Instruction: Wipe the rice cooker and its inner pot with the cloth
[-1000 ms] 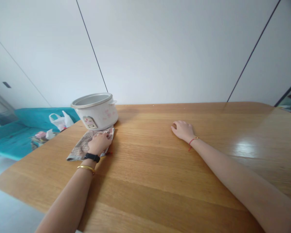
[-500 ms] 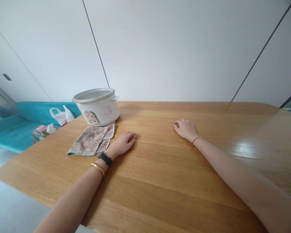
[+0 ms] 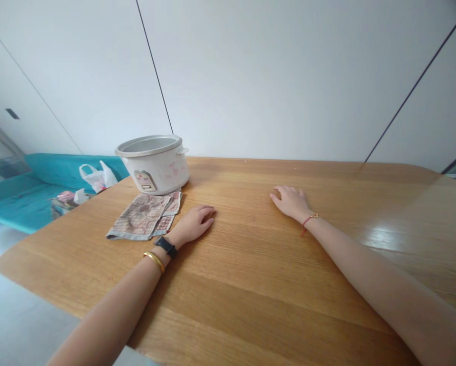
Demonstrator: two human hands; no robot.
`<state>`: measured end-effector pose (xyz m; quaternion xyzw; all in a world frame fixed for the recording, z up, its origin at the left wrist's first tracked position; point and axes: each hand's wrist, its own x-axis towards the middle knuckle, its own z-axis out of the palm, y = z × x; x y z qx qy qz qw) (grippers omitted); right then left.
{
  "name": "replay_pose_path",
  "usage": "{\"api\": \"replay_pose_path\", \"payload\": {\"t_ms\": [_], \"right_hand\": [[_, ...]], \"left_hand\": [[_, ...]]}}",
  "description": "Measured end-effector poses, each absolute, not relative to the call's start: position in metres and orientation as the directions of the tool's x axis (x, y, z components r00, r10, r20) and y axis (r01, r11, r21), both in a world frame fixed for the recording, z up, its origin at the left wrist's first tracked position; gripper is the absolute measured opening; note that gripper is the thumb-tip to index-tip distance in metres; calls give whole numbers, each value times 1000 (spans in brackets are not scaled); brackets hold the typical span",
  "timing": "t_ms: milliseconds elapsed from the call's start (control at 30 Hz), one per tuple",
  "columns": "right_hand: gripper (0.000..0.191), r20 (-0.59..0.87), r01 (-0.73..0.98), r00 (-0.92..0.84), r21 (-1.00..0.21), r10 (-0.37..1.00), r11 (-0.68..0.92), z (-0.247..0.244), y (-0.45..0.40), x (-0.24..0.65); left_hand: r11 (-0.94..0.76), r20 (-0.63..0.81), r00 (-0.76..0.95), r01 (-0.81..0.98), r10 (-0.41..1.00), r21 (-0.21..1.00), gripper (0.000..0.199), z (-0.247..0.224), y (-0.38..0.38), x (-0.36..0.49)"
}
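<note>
My left hand [image 3: 193, 224] rests on the wooden table [image 3: 235, 284], open and holding nothing, its thumb apart from the fingers. Just left of it lies a folded patterned cloth [image 3: 141, 216], brown and checked. Behind the cloth stands a white rice cooker [image 3: 163, 170] without a lid, with a pink flower print and a small front panel; its inside bottom is hidden. Farther right, my right hand [image 3: 290, 202] lies on the tabletop, also open and with nothing in it, thumb held off the bent fingers.
A white panelled wall [image 3: 266, 76] rises behind the table's far edge. Left of the table is a turquoise sofa [image 3: 18, 203] with a white plastic bag [image 3: 98, 177] and a container of small things [image 3: 66, 203] near it.
The view has shifted slightly. My right thumb and fingers have spread a little more; the left hand, cooker and cloth stay in place.
</note>
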<state>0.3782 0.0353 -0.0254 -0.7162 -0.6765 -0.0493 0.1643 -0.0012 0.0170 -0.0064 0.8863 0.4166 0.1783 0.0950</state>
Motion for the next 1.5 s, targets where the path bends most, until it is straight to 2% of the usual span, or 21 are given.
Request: {"api": "replay_pose_path", "payload": {"t_ms": [100, 267, 467, 600, 733, 900, 1033, 1500], "right_hand": [[37, 287, 986, 42, -167, 957, 7, -28, 36, 377], [35, 280, 986, 32, -166, 959, 15, -29, 34, 377], [33, 271, 988, 23, -153, 962, 19, -28, 33, 376], [33, 276, 987, 11, -156, 961, 33, -29, 34, 377], [31, 277, 985, 23, -169, 961, 25, -29, 33, 377], [28, 301, 982, 59, -187, 952, -2, -29, 30, 373], [27, 310, 977, 62, -212, 949, 5, -29, 30, 373], [30, 283, 978, 39, -209, 958, 22, -28, 29, 372]], "left_hand": [[-614, 230, 569, 723, 789, 317, 46, -7, 17, -1], [-624, 226, 582, 711, 781, 325, 38, -7, 17, -1], [-599, 224, 556, 731, 801, 326, 48, -6, 16, 1], [-609, 211, 572, 726, 792, 320, 43, -7, 17, 0], [-597, 209, 561, 720, 801, 353, 52, -7, 18, -3], [-638, 207, 608, 686, 767, 350, 43, -9, 20, -4], [-623, 210, 590, 696, 779, 356, 50, -11, 21, -5], [-632, 201, 604, 689, 771, 354, 44, -8, 20, -6]]}}
